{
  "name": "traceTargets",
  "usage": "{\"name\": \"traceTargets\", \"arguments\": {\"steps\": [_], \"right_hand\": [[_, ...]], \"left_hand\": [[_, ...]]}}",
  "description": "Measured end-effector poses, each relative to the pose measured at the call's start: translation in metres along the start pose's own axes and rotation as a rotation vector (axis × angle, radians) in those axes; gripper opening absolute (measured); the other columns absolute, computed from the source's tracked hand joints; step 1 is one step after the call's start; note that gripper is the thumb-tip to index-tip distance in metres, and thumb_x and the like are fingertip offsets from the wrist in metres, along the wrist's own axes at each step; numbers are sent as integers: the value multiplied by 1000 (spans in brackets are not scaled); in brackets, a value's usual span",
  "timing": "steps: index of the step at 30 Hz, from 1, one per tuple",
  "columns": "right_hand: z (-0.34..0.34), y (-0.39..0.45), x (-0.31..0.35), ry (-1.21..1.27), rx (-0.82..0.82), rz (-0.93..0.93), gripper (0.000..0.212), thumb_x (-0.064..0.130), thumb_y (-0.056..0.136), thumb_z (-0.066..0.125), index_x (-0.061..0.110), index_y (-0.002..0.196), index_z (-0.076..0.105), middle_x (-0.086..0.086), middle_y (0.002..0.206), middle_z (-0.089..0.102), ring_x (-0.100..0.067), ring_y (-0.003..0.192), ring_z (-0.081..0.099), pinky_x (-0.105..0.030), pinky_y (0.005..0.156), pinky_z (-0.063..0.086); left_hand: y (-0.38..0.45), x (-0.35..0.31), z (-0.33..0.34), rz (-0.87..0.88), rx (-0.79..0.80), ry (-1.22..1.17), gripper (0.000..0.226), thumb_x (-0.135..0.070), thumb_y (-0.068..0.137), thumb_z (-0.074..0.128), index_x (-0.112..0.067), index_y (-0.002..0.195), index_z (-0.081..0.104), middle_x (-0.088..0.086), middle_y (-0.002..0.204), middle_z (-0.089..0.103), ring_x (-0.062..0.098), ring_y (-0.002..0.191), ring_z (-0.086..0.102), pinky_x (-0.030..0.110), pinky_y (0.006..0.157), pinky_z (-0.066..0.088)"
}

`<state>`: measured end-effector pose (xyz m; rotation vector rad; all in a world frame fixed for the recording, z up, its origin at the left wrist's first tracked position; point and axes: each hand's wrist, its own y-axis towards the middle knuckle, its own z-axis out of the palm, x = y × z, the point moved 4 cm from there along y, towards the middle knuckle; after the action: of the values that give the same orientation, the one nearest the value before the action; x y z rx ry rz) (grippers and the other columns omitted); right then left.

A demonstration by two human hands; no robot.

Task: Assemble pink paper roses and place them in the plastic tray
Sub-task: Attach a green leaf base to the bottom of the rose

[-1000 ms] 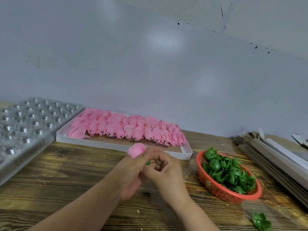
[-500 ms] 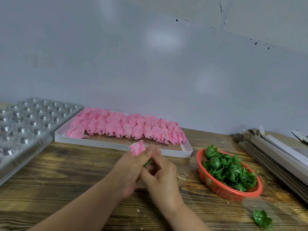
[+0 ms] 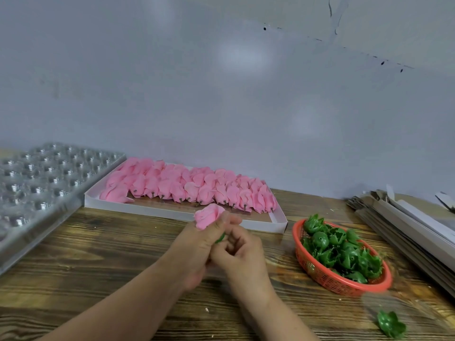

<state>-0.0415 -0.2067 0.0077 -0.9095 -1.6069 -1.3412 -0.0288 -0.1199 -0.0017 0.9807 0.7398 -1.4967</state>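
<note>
No readable text, labels, numbers anywhere.

**Layout around the white box**

The shallow white cardboard box (image 3: 157, 209) of pink paper rose heads (image 3: 187, 187) sits on the dark wooden table (image 3: 98, 254). Left of it lies the clear plastic cavity tray (image 3: 46, 173); right of it, the red plastic basket (image 3: 320, 274) of green plastic calyxes (image 3: 342, 254); before it, both hands.

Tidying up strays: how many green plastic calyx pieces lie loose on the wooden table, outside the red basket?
1. A single green plastic calyx piece lies on the wooden table, at its near right edge, in front of the red plastic basket. The arms may hide others.
</note>
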Motion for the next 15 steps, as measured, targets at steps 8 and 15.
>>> {"name": "traceTargets", "arguments": {"steps": [8, 15], "right_hand": [[-3, 4, -1, 191, 171, 108, 6, 9, 70, 62, 6, 67, 67, -11, 54, 53, -18, 46, 47, -30, 51, 45], [2, -2, -5, 599, 377, 309, 16, 11, 64, 64, 9, 79, 69, -6, 52, 55, -12, 40, 50, -26, 46, 50]], "left_hand": [[-5, -6, 0, -40, 221, 138, 44, -50, 67, 79, -19, 98, 76, 13, 88, 61, 15, 57, 49, 25, 47, 31], [-12, -14, 3, -77, 459, 160, 65, -47, 56, 90, -15, 110, 72, 11, 54, 56, 11, 43, 55, 19, 39, 41]]}}
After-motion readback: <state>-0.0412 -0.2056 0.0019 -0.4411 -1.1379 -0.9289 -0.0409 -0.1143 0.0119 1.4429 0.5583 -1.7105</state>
